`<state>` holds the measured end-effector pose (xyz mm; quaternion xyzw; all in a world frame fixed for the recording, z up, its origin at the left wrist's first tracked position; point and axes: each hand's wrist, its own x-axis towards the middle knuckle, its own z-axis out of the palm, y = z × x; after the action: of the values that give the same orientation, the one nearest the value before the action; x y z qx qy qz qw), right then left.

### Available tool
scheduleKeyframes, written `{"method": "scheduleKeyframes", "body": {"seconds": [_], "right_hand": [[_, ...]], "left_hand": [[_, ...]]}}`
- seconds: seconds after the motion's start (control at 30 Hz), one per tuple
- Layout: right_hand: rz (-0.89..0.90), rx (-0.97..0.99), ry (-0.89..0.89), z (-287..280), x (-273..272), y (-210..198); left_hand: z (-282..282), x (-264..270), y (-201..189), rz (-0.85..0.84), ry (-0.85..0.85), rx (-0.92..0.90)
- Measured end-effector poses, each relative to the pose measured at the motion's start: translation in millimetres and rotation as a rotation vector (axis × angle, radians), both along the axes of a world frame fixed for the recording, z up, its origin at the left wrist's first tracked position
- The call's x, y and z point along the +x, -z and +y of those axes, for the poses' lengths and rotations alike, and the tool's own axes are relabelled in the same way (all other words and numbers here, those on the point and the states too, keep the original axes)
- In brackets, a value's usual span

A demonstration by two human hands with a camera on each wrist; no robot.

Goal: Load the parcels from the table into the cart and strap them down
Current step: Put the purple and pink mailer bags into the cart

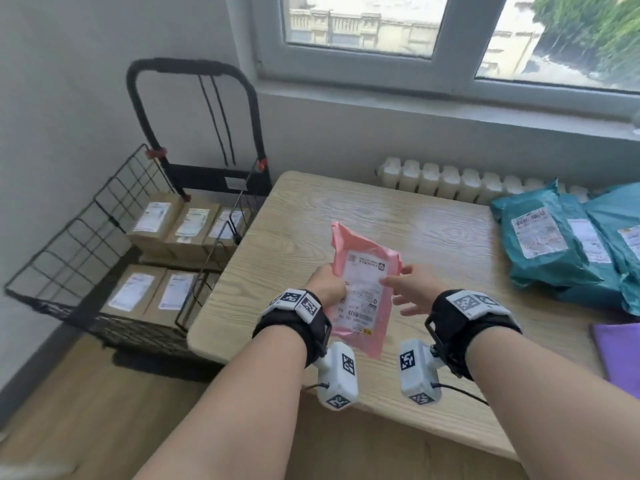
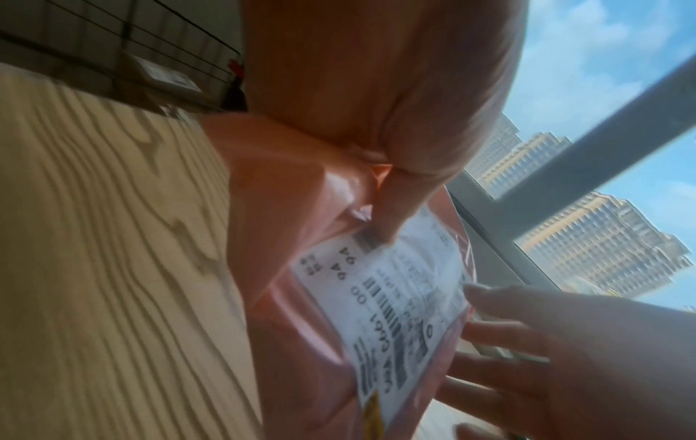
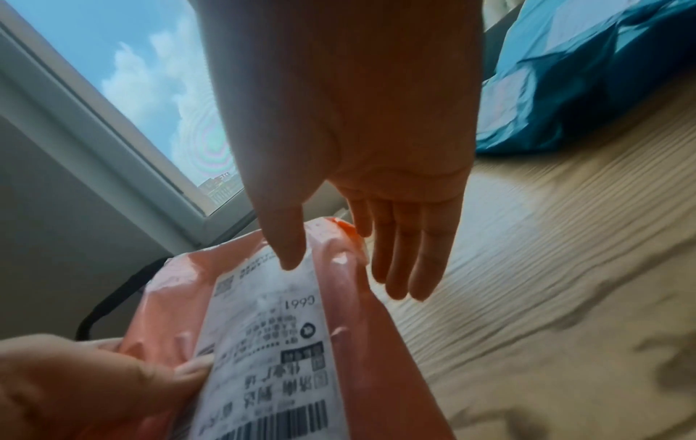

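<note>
A pink mailer parcel (image 1: 363, 282) with a white label is held above the wooden table (image 1: 433, 237). My left hand (image 1: 329, 284) pinches its left edge, thumb on the label (image 2: 388, 226). My right hand (image 1: 403, 289) is at the parcel's right edge with straight, spread fingers (image 3: 399, 262); its thumb tip touches the label and the fingers lie beside the edge, gripping nothing. The same parcel (image 3: 263, 327) fills the right wrist view. Left of the table stands the black wire cart (image 1: 86, 237) with several brown boxes (image 1: 156, 223) inside.
Several teal mailer parcels (image 1: 554, 244) lie piled at the table's right side. A purple flat item (image 1: 620, 355) sits at the right edge. A white radiator (image 1: 450, 181) and a window (image 1: 450, 29) are behind the table. The cart handle (image 1: 194, 71) carries black cords.
</note>
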<state>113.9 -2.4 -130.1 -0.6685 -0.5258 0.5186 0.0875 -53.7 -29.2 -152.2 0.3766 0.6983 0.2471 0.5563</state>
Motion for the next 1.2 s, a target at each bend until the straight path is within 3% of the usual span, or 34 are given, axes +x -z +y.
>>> {"method": "scheduleKeyframes", "body": {"seconds": [0.17, 0.5, 0.93, 1.2], "right_hand": [[0.052, -0.069, -0.108, -12, -91, 3], [0.062, -0.044, -0.173, -32, -245, 8], [0.117, 0.000, -0.274, 1, -347, 7], [0.183, -0.043, -0.339, 66, -411, 1]], "left_hand": [[-21, -88, -3, 0.066, -0.057, -0.033], [-71, -235, -7, 0.003, -0.242, -0.027], [-60, -324, -4, -0.015, -0.437, 0.022], [-1, -382, -16, -0.014, -0.505, 0.002]]}}
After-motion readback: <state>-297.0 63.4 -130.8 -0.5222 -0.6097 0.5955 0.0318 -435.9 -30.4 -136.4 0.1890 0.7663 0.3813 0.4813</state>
